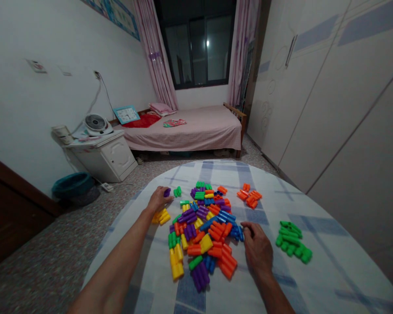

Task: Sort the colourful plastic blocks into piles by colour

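Bedroom, checked cloth point(317, 266) spread out; colored plastic blocks point(203, 231) heaped mid-cloth, lower layers hidden. Left hand point(157, 199) closed narrow, pinching a purple block point(167, 192), partly covered by fingers. Right hand point(256, 248) half curled, fingertips point(245, 226) beside blue blocks point(236, 233) at pile's right edge; hold unclear from my view. Green blocks point(291, 241) lie apart, right.

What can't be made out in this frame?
Head view: the left hand hides part of the small purple plastic block; grip unclear.
Head view: the fingers of the right hand hide where they meet the blue plastic blocks.
Head view: upper blocks hide the lower ones in the multicoloured plastic heap.
Head view: the bottom edge cuts off the left forearm and right forearm.
Head view: the blue-framed card on the bed is too small to read.
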`<action>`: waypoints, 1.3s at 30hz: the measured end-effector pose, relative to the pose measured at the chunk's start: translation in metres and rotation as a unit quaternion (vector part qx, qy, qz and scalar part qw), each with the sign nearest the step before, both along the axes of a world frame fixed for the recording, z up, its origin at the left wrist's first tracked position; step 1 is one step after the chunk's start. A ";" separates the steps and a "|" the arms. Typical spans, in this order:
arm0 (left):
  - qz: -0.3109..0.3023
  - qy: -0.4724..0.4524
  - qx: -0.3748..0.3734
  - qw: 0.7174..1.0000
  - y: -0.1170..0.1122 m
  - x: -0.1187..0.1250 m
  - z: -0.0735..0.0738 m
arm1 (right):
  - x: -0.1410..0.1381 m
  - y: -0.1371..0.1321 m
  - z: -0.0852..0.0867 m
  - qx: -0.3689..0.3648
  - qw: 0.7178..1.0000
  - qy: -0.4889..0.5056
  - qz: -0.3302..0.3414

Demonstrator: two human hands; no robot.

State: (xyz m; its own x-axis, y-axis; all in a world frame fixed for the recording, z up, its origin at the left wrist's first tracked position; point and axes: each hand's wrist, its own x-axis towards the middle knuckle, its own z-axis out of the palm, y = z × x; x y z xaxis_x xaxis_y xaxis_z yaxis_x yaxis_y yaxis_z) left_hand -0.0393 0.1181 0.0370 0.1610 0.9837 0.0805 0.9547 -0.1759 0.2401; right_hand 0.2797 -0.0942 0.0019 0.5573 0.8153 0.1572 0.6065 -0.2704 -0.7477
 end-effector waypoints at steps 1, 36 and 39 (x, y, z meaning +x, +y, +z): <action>0.003 0.000 0.016 1.000 -0.002 0.002 0.002 | 0.000 0.000 0.000 -0.001 1.000 0.000 0.000; -0.128 -0.043 0.030 0.990 -0.112 0.077 0.018 | -0.001 0.001 0.000 -0.001 1.000 -0.011 -0.006; -0.123 -0.040 0.018 0.991 -0.111 0.079 0.021 | 0.000 0.001 0.000 -0.002 1.000 -0.011 -0.006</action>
